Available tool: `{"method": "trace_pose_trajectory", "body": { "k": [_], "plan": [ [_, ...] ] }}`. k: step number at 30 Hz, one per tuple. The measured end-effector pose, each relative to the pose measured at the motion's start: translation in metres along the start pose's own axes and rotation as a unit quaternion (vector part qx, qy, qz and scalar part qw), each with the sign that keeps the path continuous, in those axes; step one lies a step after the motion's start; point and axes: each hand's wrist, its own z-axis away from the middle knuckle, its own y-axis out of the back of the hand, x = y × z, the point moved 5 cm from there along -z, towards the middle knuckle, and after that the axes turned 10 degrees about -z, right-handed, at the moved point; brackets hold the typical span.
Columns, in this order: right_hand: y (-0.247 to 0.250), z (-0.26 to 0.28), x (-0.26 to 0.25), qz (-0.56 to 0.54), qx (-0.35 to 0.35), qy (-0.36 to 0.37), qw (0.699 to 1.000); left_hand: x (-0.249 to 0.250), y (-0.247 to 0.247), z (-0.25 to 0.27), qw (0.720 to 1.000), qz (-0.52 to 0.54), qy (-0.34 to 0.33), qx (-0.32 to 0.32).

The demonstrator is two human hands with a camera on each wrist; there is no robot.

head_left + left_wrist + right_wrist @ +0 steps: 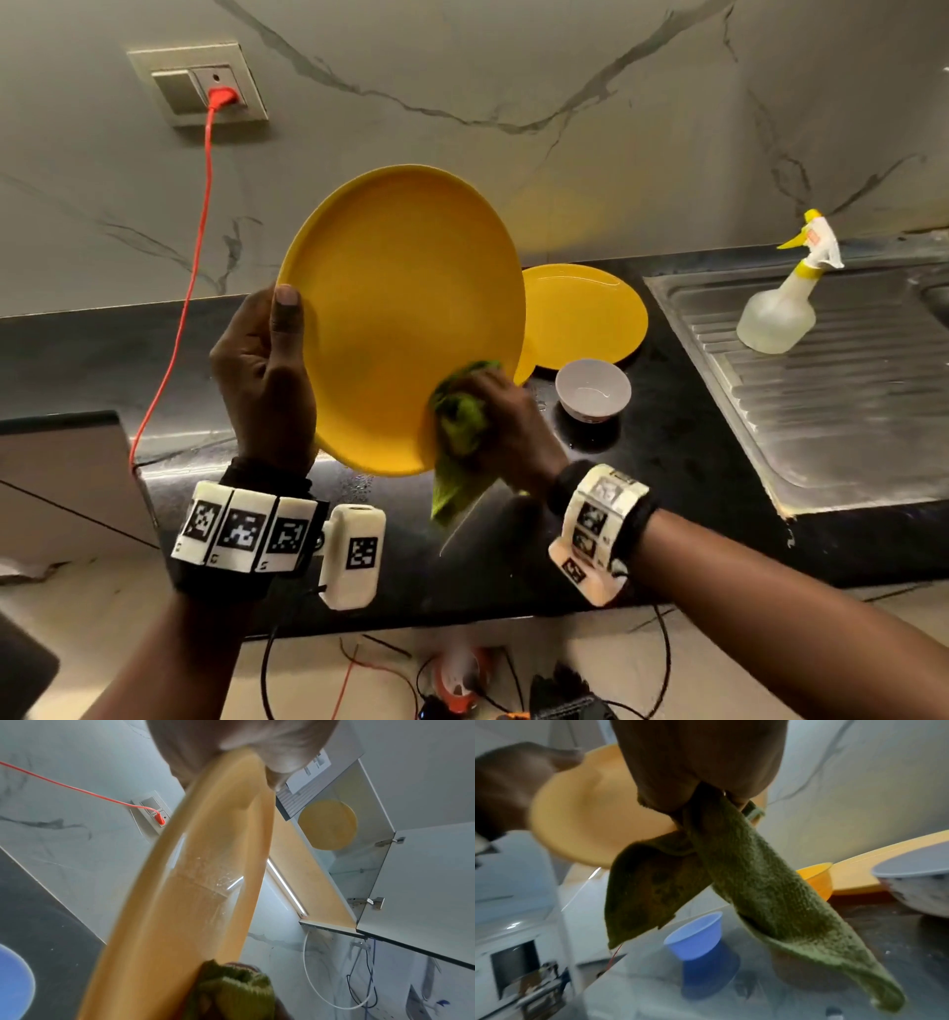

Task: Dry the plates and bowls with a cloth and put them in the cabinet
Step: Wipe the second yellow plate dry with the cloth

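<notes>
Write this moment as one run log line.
left hand: holds yellow plate | right hand: wipes with green cloth | step: drying

— From my head view the left hand [262, 375] shows only a thumb on the raised yellow plate [405, 308]; its fingers are behind the plate. Can you see them?

— No. My left wrist view has them smeared pale at the top edge.

— The second yellow plate [585, 316] on the counter is half covered by the raised one.

— And the green cloth [459, 426] hides the right hand's [506, 421] fingertips.

— The sink [821, 380] runs off the right edge.

— In my right wrist view, the white bowl [918, 888] is cut off at the right edge too, and blurred.
</notes>
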Motion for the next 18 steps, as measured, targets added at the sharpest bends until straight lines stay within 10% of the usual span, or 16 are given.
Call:
{"method": "trace_pose_trajectory", "body": {
  "k": [9, 18],
  "plan": [
    [0.037, -0.026, 0.013, -0.023, 0.212, -0.088, 0.973, 0.008, -0.005, 0.005, 1.0, -0.012, -0.026, -0.003],
    [-0.041, -0.018, -0.071, -0.051, 0.032, 0.094, 0.994, 0.008, -0.018, 0.01, 0.999, -0.026, -0.02, 0.004]
  ]
}}
